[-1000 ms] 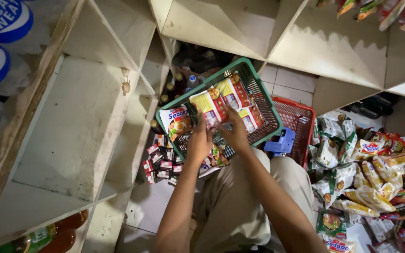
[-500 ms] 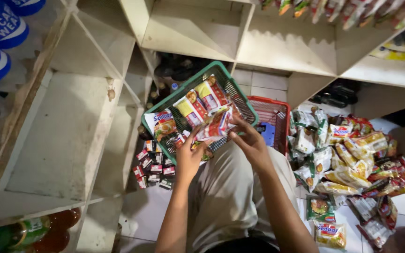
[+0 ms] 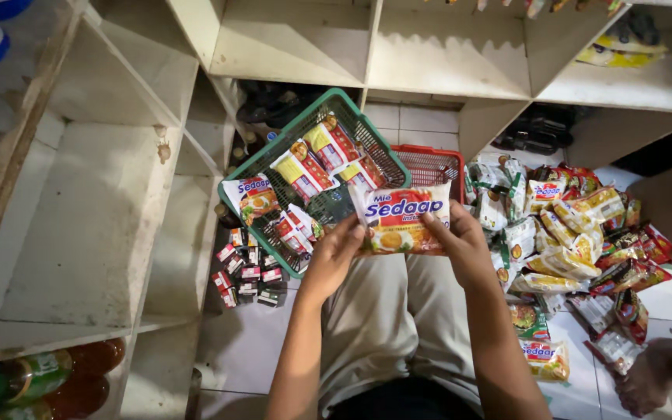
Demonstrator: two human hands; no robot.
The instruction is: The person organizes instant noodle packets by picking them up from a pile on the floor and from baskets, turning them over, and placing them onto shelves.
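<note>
My left hand and my right hand together hold one flat instant noodle packet, white with orange and a picture of a bowl, above my lap. Just behind it a green plastic basket rests tilted on my knees, with several more noodle packets lying in it. A red basket sits behind and to the right of the green one.
White wooden shelves stand on the left and across the back. A heap of snack and noodle packets covers the tiled floor at right. Small dark sachets lie under the green basket. Bottles show at lower left. Someone's foot is at lower right.
Both hands were down in the green basket among the packets. They have drawn back toward me and lifted one noodle packet out, now held flat between them.
</note>
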